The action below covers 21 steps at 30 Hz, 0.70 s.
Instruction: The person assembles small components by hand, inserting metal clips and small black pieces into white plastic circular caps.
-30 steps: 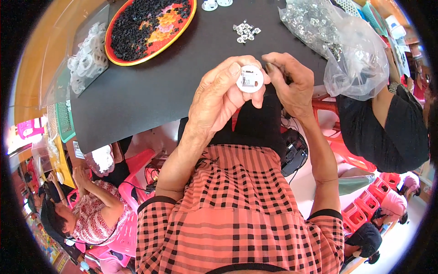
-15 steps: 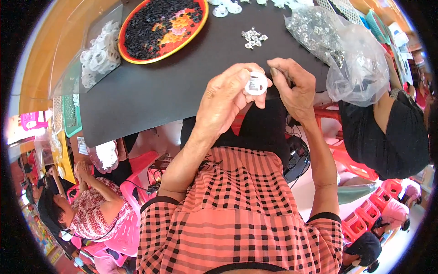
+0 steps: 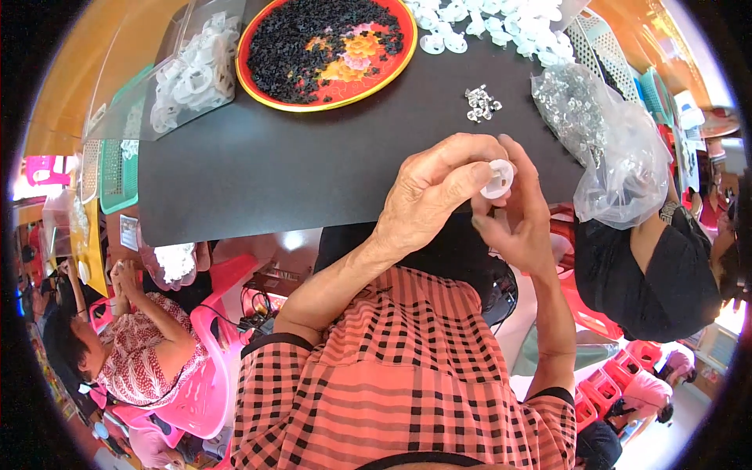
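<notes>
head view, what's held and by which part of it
A round white piece, pinched at its left edge by the left hand; whether the right hand grips it is unclear.

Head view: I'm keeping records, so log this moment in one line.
left hand: pinching white disc | right hand: curled beside it, contact unclear | small shiny pieces: piled on dark table

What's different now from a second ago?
The right hand has spread its thumb and index finger, close together before, beside the white disc; whether they touch it is unclear. The view has shifted: the small clear pieces appear lower and farther right in the picture, and more white parts show beyond them. The left hand still holds the disc.
</notes>
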Available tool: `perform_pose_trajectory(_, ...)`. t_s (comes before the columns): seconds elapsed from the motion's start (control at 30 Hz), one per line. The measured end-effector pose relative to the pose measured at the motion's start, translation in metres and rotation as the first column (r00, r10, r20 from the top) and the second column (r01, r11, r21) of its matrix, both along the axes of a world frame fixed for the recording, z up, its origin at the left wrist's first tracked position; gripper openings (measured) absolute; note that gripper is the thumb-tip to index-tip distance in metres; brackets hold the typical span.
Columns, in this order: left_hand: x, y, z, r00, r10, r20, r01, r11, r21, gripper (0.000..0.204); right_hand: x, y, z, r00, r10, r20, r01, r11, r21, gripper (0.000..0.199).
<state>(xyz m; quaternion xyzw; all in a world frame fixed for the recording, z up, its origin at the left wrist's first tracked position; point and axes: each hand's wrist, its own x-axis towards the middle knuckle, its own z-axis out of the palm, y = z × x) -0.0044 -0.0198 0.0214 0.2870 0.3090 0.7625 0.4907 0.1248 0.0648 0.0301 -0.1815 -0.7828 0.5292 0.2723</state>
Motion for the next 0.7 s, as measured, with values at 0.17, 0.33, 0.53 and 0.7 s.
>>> perform_pose_trajectory(0.17, -0.005, -0.006, -0.006, 0.997, -0.061, -0.054, 0.064, 0.996, 0.056, 0.035, -0.007, -0.001, 0.005, 0.969, 0.167, 0.179, -0.190, 0.975, 0.117, 0.007)
perform_pose_trajectory(0.33, -0.033, -0.017, -0.002, 0.980, 0.145, 0.135, -0.153, 0.987, 0.053, 0.035, -0.004, 0.013, 0.031, 0.940, 0.233, 0.250, -0.214, 0.971, -0.102, 0.021)
perform_pose_trajectory(0.53, -0.024, -0.020, -0.021, 0.948, 0.108, 0.301, -0.095, 0.994, -0.060, 0.032, -0.078, 0.069, 0.053, 0.992, -0.069, 0.105, 0.068, 0.998, 0.013, 0.020)
perform_pose_trajectory(0.7, -0.027, -0.022, -0.027, 0.978, 0.057, 0.199, -0.026, 0.988, -0.154, 0.028, -0.149, 0.080, 0.045, 0.985, 0.097, 0.142, -0.162, 0.803, 0.574, 0.014)
